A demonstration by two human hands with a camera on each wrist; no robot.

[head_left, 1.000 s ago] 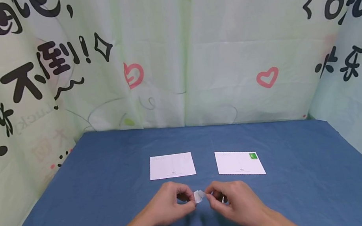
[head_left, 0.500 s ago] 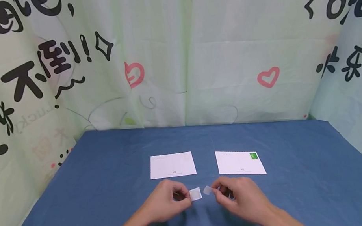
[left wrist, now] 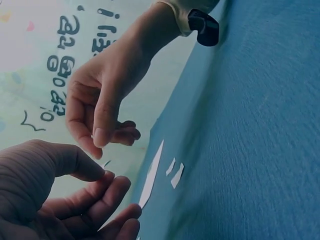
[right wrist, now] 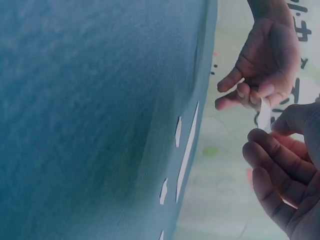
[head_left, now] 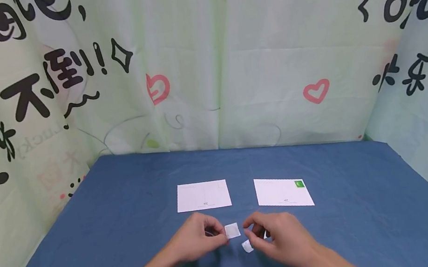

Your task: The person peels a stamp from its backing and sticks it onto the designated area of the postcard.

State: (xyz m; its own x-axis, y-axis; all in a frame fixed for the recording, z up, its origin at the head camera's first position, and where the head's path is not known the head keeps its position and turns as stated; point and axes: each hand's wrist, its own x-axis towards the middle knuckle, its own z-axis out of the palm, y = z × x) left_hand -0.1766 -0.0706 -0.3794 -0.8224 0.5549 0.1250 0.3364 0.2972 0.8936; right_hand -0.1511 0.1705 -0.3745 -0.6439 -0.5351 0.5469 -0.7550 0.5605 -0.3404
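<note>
My left hand pinches one edge of a small square stamp between thumb and forefinger, its pale plain side showing in the head view. In the right wrist view, the stamp stands nearly edge-on close to both hands. My right hand hovers just to the right with loosely bent fingers. Its thumb and forefinger are apart, with nothing visible between them. A white scrap of paper appears below its fingertips, partly hidden by the thumb. Two small scraps show on the blue cloth in the left wrist view, one larger.
A blue cloth covers the table. Beyond my hands lie two white postcards: the left postcard has a bare corner, while the right postcard bears a green stamp. Printed curtains surround the table.
The right hand pulled a thin pale scrap away from the stamp and let it go. A scrap now shows beneath that hand. The left hand shifted slightly left, still pinching the stamp.
</note>
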